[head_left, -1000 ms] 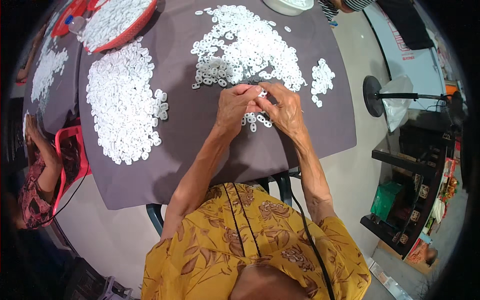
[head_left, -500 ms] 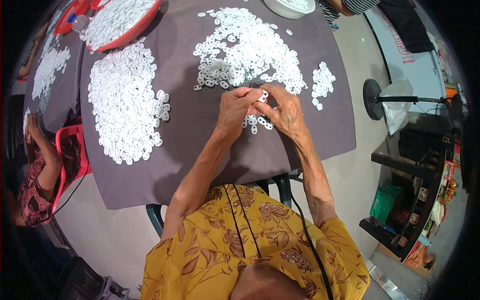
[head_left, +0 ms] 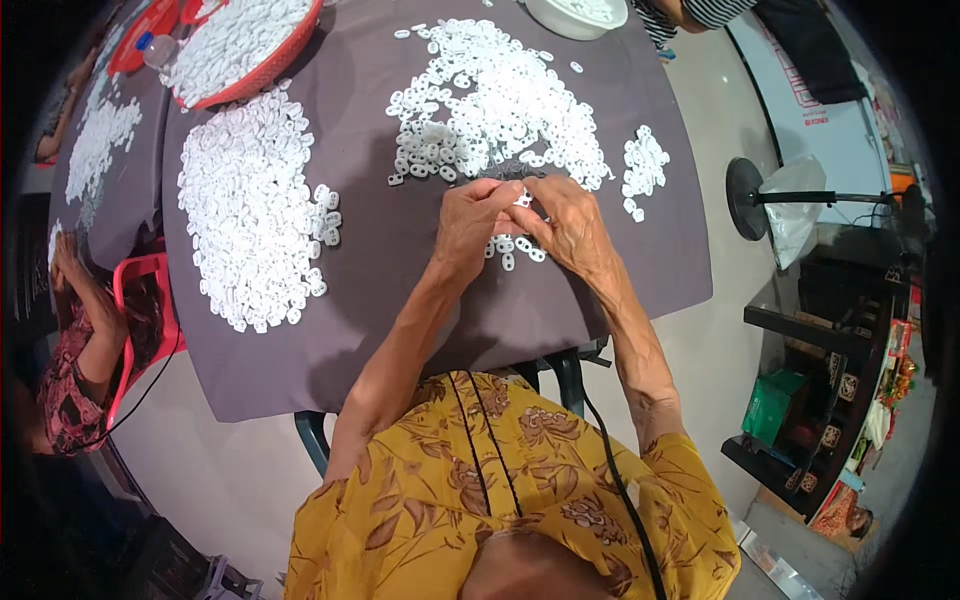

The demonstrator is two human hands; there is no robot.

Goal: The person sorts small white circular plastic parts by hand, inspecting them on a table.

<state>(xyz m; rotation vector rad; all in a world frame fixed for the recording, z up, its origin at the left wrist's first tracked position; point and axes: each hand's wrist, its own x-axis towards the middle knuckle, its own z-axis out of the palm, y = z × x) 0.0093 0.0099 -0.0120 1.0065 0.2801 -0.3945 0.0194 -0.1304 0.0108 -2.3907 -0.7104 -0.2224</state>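
Note:
My left hand point(head_left: 468, 226) and my right hand point(head_left: 573, 228) meet over the table, fingertips pinched together. Between them is a small white oval piece with dark holes point(head_left: 524, 200), mostly covered by fingers. Just below the hands lie several similar white pieces point(head_left: 508, 262). Beyond my fingertips spreads a large heap of white pieces point(head_left: 520, 95), with a patch of small dark bits point(head_left: 512, 168) at its near edge. What those dark bits are is too small to tell.
A dense pile of white pieces point(head_left: 250, 215) covers the table's left part; a smaller cluster point(head_left: 645, 165) lies right. A red basket point(head_left: 262, 84) and a white bowl point(head_left: 580, 26) hold more. Another person's arm point(head_left: 95, 300) shows at far left, near a red chair point(head_left: 122, 290).
My fingers have closed further over the white piece, so less of it shows. Both hands stay in nearly the same place.

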